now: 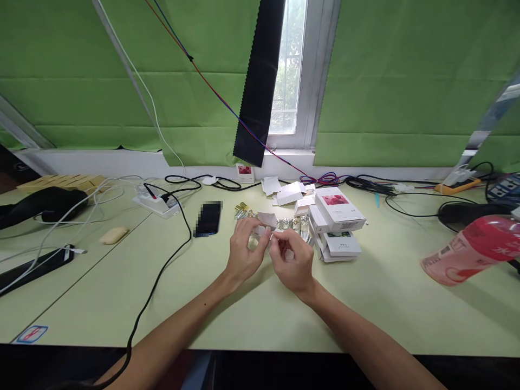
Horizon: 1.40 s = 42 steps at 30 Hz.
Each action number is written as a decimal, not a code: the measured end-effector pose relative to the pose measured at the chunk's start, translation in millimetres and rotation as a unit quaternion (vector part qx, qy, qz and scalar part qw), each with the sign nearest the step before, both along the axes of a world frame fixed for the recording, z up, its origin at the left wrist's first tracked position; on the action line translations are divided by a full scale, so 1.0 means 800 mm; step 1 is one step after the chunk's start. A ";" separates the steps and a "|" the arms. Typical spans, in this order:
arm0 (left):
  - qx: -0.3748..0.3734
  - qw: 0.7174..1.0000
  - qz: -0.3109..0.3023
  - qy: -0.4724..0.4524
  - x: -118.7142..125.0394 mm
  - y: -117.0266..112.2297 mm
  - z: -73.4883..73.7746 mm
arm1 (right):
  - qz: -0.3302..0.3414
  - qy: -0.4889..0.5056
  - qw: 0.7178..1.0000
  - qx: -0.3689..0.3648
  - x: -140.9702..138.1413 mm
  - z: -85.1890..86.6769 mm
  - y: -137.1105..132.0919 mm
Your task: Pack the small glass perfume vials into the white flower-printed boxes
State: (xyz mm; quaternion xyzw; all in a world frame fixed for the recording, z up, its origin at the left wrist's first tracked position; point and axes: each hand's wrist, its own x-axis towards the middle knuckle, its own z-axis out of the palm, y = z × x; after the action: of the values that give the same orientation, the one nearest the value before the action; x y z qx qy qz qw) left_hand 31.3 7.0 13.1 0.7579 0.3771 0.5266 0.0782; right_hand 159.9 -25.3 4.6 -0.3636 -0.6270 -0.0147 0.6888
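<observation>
Over the middle of the table, my left hand (246, 250) is closed around one side of a small white carton (267, 219) whose flap stands up. My right hand (293, 261) pinches the carton's near right side, its thumb and fingers close to my left thumb. Most of the carton is hidden behind my fingers. Just beyond the hands lie several shiny small bottles (304, 225) in a row and a few gold pieces (241, 207). A stack of white boxes (340, 210) with a pink picture stands to the right.
Flattened white cartons (289, 193) lie behind the hands. A phone (208, 219) and a power strip (157, 203) are to the left, with a black cable (162, 271) crossing the table. A pink bottle (467, 252) stands at the right, and loose cables run along the wall.
</observation>
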 end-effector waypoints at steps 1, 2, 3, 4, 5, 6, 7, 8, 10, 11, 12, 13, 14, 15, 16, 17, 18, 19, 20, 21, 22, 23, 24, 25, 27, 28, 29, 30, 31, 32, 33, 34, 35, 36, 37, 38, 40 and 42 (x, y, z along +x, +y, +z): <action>0.002 1.000 -0.001 -0.001 0.000 0.000 0.000 | 0.000 0.000 1.000 0.001 0.000 0.000 0.000; 0.004 1.000 -0.002 -0.001 0.000 0.000 -0.001 | -0.002 -0.001 1.000 0.000 0.000 0.000 0.000; 0.005 1.000 -0.004 -0.002 0.000 0.000 -0.001 | -0.004 -0.003 1.000 -0.001 -0.001 0.000 0.000; 0.004 1.000 -0.006 -0.002 -0.001 0.001 -0.001 | -0.007 -0.005 1.000 -0.003 -0.001 0.000 0.000; 0.003 1.000 -0.007 -0.001 -0.001 0.001 -0.001 | -0.010 -0.005 1.000 -0.006 -0.001 -0.001 0.000; 0.001 1.000 -0.008 -0.001 -0.002 0.001 -0.001 | -0.013 -0.004 1.000 -0.009 0.000 -0.001 0.000; 0.000 1.000 -0.008 0.000 -0.002 0.001 -0.001 | -0.014 -0.001 1.000 -0.011 0.000 -0.002 0.001; 0.002 1.000 -0.007 0.000 -0.002 0.001 0.000 | -0.013 0.006 1.000 -0.013 0.001 -0.002 0.002; 0.015 1.000 -0.006 -0.001 -0.003 0.001 0.001 | -0.009 0.027 0.999 -0.022 0.003 -0.002 0.004; 0.024 1.000 -0.005 -0.001 -0.003 0.001 0.001 | -0.009 0.042 0.999 -0.031 0.005 -0.002 0.005; 0.034 0.999 -0.006 -0.001 -0.003 0.001 0.002 | -0.010 0.058 0.997 -0.044 0.006 -0.002 0.006; 0.041 0.999 -0.009 0.001 -0.002 0.001 0.002 | -0.012 0.076 0.995 -0.059 0.007 -0.001 0.007; 0.047 0.999 -0.011 0.005 -0.002 0.001 0.003 | -0.013 0.093 0.993 -0.076 0.008 0.000 0.007; 0.052 0.998 -0.013 0.011 -0.001 0.000 0.003 | -0.011 0.109 0.990 -0.091 0.009 0.000 0.008; 0.058 0.998 -0.016 0.018 -0.001 0.000 0.003 | -0.006 0.126 0.986 -0.106 0.010 0.000 0.008; 0.064 0.997 -0.018 0.024 0.000 -0.001 0.003 | 0.001 0.141 0.983 -0.119 0.010 0.000 0.008; 0.071 0.997 -0.020 0.030 0.000 -0.001 0.003 | 0.010 0.156 0.979 -0.131 0.011 0.000 0.009; 0.078 0.996 -0.023 0.034 0.000 -0.001 0.002 | 0.018 0.170 0.975 -0.143 0.011 -0.001 0.009; 0.084 0.995 -0.027 0.038 0.000 0.000 0.001 | 0.025 0.184 0.971 -0.153 0.012 -0.002 0.010; 0.088 0.995 -0.031 0.042 0.000 0.000 0.000 | 0.031 0.197 0.966 -0.162 0.012 -0.002 0.011; 0.093 0.994 -0.036 0.046 0.000 0.001 -0.002 | 0.036 0.209 0.962 -0.170 0.012 -0.003 0.011; 0.096 0.993 -0.039 0.051 -0.001 0.002 -0.003 | 0.040 0.219 0.959 -0.176 0.013 -0.003 0.012; 0.100 0.993 -0.041 0.057 -0.001 0.003 -0.005 | 0.042 0.225 0.956 -0.181 0.013 -0.003 0.013; 0.102 0.992 -0.041 0.061 -0.001 0.003 -0.007 | 0.043 0.229 0.955 -0.184 0.013 -0.003 0.013; 0.103 0.991 -0.041 0.068 -0.001 0.004 -0.011 | 0.042 0.232 0.953 -0.190 0.014 -0.001 0.014; 0.102 0.991 -0.041 0.071 -0.001 0.004 -0.012 | 0.043 0.234 0.952 -0.192 0.014 0.000 0.014; 0.101 0.991 -0.043 0.073 -0.001 0.005 -0.014 | 0.044 0.236 0.951 -0.194 0.015 0.001 0.014; 0.101 0.991 -0.045 0.074 -0.001 0.005 -0.016 | 0.046 0.239 0.950 -0.197 0.015 0.001 0.014; 0.101 0.991 -0.047 0.076 -0.001 0.005 -0.017 | 0.050 0.241 0.948 -0.201 0.015 0.002 0.015; 0.101 0.990 -0.051 0.078 -0.001 0.005 -0.018 | 0.053 0.244 0.946 -0.205 0.015 0.002 0.015; 0.103 0.990 -0.054 0.079 -0.001 0.005 -0.019 | 0.057 0.246 0.945 -0.210 0.016 0.002 0.016; 0.104 0.990 -0.057 0.081 -0.002 0.005 -0.020 | 0.059 0.248 0.943 -0.214 0.016 0.002 0.016; 0.105 0.989 -0.058 0.082 -0.002 0.005 -0.020 | 0.061 0.251 0.941 -0.218 0.016 0.001 0.017; 0.107 0.989 -0.057 0.083 -0.003 0.006 -0.021 | 0.061 0.254 0.939 -0.221 0.016 0.001 0.017; 0.108 0.989 -0.057 0.085 -0.003 0.006 -0.021 | 0.060 0.258 0.938 -0.224 0.016 0.001 0.018; 0.110 0.988 -0.057 0.088 -0.003 0.006 -0.021 | 0.057 0.262 0.936 -0.227 0.016 0.000 0.018; 0.116 0.987 -0.062 0.094 -0.004 0.005 -0.020 | 0.050 0.269 0.933 -0.233 0.017 0.000 0.019; 0.125 0.985 -0.069 0.101 -0.003 0.005 -0.018 | 0.041 0.273 0.931 -0.240 0.017 -0.001 0.019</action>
State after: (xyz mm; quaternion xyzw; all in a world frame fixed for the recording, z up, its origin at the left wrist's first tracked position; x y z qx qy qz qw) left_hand 28.6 10.9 -1.7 0.8352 0.2611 0.4837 -0.0190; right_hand 173.4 -9.8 3.9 -0.4818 -0.4136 0.2641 0.7260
